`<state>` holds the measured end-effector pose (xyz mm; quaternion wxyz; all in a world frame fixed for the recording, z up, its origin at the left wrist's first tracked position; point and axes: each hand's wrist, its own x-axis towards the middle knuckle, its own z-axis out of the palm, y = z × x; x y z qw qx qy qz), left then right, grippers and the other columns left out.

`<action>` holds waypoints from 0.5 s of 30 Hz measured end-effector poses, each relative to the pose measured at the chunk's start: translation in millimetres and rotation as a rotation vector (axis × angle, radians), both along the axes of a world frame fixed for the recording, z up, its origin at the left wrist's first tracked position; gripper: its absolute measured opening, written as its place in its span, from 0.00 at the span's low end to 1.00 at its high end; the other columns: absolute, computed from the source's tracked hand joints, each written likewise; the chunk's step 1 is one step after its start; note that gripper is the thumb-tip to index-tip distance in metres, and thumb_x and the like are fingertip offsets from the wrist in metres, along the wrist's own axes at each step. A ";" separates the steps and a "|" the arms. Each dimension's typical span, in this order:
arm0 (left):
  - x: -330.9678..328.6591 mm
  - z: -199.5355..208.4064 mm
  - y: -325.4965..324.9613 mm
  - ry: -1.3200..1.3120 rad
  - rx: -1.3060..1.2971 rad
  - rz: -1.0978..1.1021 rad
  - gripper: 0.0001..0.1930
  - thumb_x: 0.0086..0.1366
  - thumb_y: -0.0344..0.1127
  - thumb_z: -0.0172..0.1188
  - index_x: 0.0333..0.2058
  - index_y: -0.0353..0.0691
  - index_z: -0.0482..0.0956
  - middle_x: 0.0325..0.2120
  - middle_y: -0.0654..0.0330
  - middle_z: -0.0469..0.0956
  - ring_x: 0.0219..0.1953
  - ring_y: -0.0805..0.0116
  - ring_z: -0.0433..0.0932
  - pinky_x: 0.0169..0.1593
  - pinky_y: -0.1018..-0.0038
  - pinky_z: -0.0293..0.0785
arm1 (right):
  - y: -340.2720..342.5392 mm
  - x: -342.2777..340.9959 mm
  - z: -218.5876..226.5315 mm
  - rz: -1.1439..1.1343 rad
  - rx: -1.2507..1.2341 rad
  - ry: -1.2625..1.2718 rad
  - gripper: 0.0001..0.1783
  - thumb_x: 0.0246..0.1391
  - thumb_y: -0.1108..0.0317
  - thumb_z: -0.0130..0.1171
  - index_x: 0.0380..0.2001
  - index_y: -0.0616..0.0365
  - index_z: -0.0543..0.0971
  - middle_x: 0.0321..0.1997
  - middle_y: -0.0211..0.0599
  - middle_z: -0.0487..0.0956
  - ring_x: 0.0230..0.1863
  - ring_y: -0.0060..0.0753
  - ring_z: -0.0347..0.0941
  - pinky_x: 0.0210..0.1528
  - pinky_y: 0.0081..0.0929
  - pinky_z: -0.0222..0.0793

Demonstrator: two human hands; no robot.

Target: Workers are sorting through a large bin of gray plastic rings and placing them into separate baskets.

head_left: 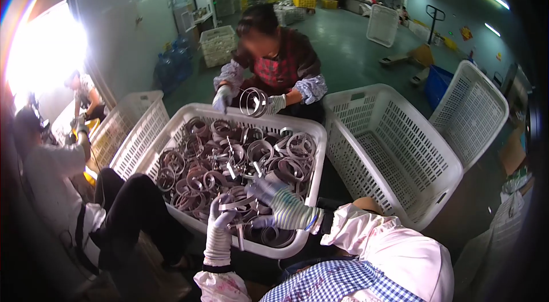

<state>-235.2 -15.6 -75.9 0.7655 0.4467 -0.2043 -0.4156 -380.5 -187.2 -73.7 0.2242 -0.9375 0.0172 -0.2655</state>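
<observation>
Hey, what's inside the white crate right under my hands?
Inside the white crate is a heap of metal rings. The heap covers the crate's floor and whatever lies deeper; your gloved left hand and right hand hide some of the near side.

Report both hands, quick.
Left hand: closed on a ring.
Right hand: partly open beside it; whether it grips anything cannot be told.

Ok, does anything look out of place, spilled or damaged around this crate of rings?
One thing: at the right, a tipped white crate stands slanted beside the upright crate, not flat on its base. The metal rings lie jumbled, but I see none spilled; they're too small to judge for damage.
</observation>
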 end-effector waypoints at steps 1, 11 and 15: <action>1.9 -7.7 3.0 0.094 -0.013 -0.073 0.27 0.62 0.39 0.58 0.59 0.40 0.68 0.49 0.60 0.77 0.47 0.69 0.78 0.50 0.69 0.79 | 1.4 -1.7 -5.6 0.037 0.032 0.180 0.53 0.49 0.43 0.70 0.72 0.50 0.58 0.75 0.51 0.54 0.69 0.56 0.61 0.68 0.49 0.60; -12.4 -27.6 -7.8 0.212 -0.129 -0.167 0.30 0.64 0.42 0.58 0.63 0.44 0.63 0.43 0.55 0.78 0.43 0.60 0.79 0.54 0.56 0.75 | 16.5 -31.5 -0.8 0.174 0.389 -0.134 0.43 0.52 0.50 0.71 0.64 0.56 0.64 0.66 0.53 0.69 0.66 0.54 0.66 0.67 0.45 0.62; -27.2 -33.4 -25.5 -0.022 -0.428 -0.011 0.34 0.63 0.51 0.64 0.63 0.47 0.61 0.59 0.55 0.69 0.57 0.55 0.74 0.55 0.53 0.78 | 19.9 -40.9 8.5 0.173 0.524 -0.112 0.38 0.55 0.50 0.68 0.63 0.58 0.68 0.62 0.53 0.72 0.63 0.51 0.70 0.64 0.42 0.66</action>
